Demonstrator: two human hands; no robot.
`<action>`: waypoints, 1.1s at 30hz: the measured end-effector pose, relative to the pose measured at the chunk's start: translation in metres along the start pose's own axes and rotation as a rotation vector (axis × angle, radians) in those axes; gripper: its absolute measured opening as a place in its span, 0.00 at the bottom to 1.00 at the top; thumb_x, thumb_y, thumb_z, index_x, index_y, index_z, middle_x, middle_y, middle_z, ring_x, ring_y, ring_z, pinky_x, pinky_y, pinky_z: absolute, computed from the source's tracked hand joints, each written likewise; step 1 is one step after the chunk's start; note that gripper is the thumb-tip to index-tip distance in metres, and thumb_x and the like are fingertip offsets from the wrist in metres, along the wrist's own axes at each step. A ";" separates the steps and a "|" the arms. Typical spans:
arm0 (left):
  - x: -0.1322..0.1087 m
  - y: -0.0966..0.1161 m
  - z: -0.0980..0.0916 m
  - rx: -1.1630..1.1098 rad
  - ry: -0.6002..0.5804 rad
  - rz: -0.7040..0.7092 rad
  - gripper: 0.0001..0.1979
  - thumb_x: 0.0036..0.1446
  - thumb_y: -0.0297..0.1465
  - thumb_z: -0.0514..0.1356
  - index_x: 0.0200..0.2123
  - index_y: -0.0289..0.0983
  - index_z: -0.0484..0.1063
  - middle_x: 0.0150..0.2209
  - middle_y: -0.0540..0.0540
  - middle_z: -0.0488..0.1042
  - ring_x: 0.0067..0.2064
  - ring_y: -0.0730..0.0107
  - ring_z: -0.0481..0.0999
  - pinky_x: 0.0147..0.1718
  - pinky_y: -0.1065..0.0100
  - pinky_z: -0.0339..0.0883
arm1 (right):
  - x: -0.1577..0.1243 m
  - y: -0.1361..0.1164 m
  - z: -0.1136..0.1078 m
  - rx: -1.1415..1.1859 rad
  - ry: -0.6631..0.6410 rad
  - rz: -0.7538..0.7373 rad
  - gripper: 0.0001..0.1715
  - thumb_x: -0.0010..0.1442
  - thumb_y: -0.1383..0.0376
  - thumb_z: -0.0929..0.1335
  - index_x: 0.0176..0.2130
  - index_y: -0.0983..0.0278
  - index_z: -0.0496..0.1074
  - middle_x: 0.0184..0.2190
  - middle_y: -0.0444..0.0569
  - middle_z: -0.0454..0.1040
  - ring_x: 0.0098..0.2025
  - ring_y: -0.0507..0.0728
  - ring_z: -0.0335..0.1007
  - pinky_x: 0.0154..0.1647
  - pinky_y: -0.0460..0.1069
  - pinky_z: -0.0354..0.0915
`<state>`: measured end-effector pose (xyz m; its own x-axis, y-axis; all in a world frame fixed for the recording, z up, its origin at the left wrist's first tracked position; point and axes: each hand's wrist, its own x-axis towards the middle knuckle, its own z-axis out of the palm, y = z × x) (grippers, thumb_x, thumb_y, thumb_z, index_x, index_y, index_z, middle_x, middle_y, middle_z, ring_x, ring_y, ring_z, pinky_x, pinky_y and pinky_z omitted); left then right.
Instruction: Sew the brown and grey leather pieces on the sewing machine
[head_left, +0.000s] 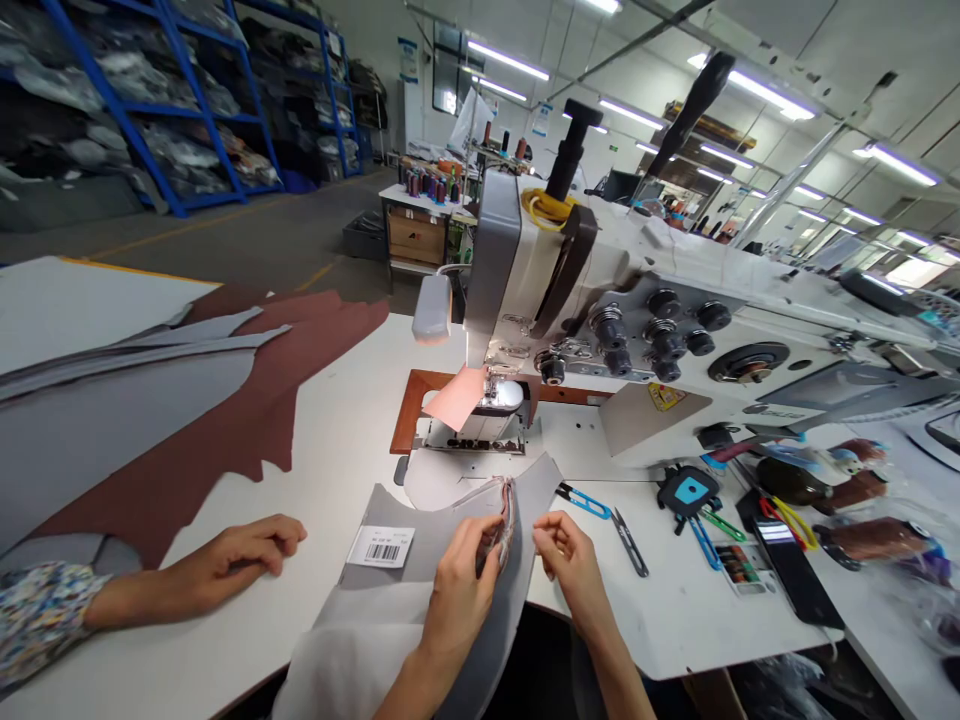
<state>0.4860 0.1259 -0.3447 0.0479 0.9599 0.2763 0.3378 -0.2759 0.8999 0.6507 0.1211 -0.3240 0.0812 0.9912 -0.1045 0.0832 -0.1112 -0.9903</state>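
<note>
At the lower left, another person's hand [244, 555] lay on the white worktop [337, 420], near brown cloth [210, 445]. At the bottom middle was gray cloth [394, 610] with a white tag [380, 547]. The left hand [461, 575] had its grip pinched on a bunched-up bit. Just right, the right hand [574, 560] had a narrow grip; I couldn't tell if it held anything. Blue snips [589, 502] lay farther right.
</note>
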 end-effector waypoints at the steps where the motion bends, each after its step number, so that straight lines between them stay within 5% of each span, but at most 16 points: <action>1: 0.000 0.000 0.000 -0.003 -0.001 0.001 0.14 0.61 0.27 0.52 0.47 0.41 0.71 0.40 0.46 0.74 0.41 0.65 0.76 0.41 0.65 0.72 | -0.002 0.001 0.003 -0.040 0.013 -0.018 0.26 0.54 0.48 0.73 0.38 0.67 0.69 0.26 0.45 0.65 0.27 0.51 0.59 0.24 0.42 0.55; 7: -0.002 0.000 0.003 -0.006 0.004 0.016 0.13 0.62 0.27 0.51 0.48 0.40 0.70 0.41 0.46 0.74 0.41 0.66 0.76 0.41 0.66 0.72 | -0.005 0.004 0.034 -0.145 0.133 -0.112 0.18 0.57 0.53 0.71 0.32 0.67 0.75 0.26 0.46 0.68 0.27 0.51 0.61 0.29 0.45 0.58; 10: -0.002 0.002 0.002 0.006 0.016 0.028 0.13 0.62 0.27 0.51 0.48 0.40 0.70 0.41 0.46 0.74 0.41 0.66 0.76 0.41 0.66 0.73 | 0.001 0.006 0.043 0.078 0.105 -0.051 0.18 0.54 0.54 0.72 0.29 0.68 0.75 0.25 0.47 0.69 0.27 0.51 0.61 0.29 0.45 0.57; 17: -0.004 0.002 0.003 0.011 0.017 0.057 0.15 0.61 0.26 0.51 0.49 0.41 0.71 0.41 0.46 0.75 0.43 0.65 0.77 0.43 0.65 0.73 | 0.013 0.009 0.051 0.548 0.166 0.182 0.26 0.43 0.52 0.79 0.26 0.69 0.70 0.19 0.38 0.52 0.21 0.44 0.42 0.19 0.41 0.42; 21: -0.004 -0.002 0.000 0.010 0.018 0.040 0.14 0.62 0.27 0.51 0.49 0.41 0.70 0.42 0.45 0.75 0.44 0.64 0.76 0.44 0.65 0.72 | 0.006 -0.005 0.031 0.725 -0.132 0.294 0.30 0.44 0.54 0.80 0.23 0.66 0.60 0.19 0.37 0.50 0.20 0.44 0.39 0.18 0.40 0.43; 24: -0.001 -0.006 -0.003 0.022 0.009 0.008 0.14 0.63 0.29 0.51 0.49 0.41 0.70 0.42 0.45 0.75 0.42 0.64 0.76 0.41 0.65 0.72 | 0.001 -0.015 0.013 0.619 -0.260 0.243 0.25 0.54 0.53 0.75 0.26 0.65 0.61 0.20 0.39 0.52 0.20 0.47 0.45 0.18 0.41 0.48; 33: -0.001 -0.005 -0.001 0.018 0.011 -0.018 0.13 0.63 0.33 0.53 0.49 0.41 0.71 0.40 0.44 0.75 0.41 0.62 0.76 0.40 0.64 0.72 | 0.009 -0.023 0.013 -0.101 -0.105 -0.028 0.18 0.58 0.54 0.73 0.31 0.64 0.69 0.25 0.43 0.62 0.25 0.51 0.59 0.26 0.44 0.59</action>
<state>0.4837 0.1267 -0.3489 0.0315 0.9641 0.2636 0.3553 -0.2573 0.8986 0.6368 0.1333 -0.3029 -0.0262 0.9955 -0.0910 0.1840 -0.0847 -0.9793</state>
